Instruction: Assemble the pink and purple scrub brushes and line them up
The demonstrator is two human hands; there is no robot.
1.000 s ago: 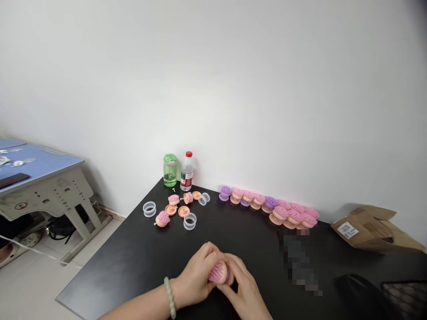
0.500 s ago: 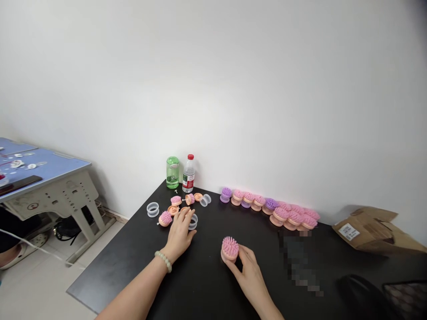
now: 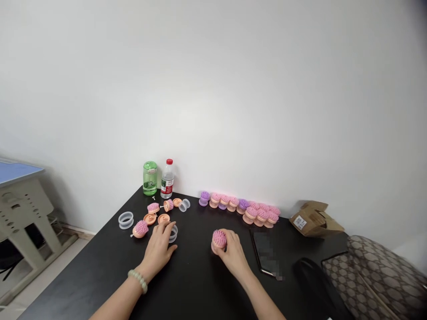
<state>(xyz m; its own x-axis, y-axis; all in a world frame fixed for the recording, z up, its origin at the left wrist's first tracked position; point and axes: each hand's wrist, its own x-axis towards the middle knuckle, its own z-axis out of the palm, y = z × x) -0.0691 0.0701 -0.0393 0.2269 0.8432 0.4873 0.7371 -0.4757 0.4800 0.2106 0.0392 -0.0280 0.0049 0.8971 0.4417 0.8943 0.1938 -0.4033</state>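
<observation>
My right hand grips a round pink bristle brush upright by its side, at the black tabletop. My left hand lies palm down with fingers stretched and thumb apart, beside a translucent ring that it partly hides. Just beyond its fingertips is an orange disc, with another orange disc to the left. Loose pink bristle heads, one left of my hand and another farther back, lie around them. A second translucent ring rests at the far left.
Along the wall stands a row of pink and purple brushes. A green bottle and a red-capped water bottle stand at the back corner. On the right are a phone, an open cardboard box and a patterned bag.
The camera view has turned to the right, so the table things appear farther left. My right hand still holds the brush, and my left hand stays by the ring.
</observation>
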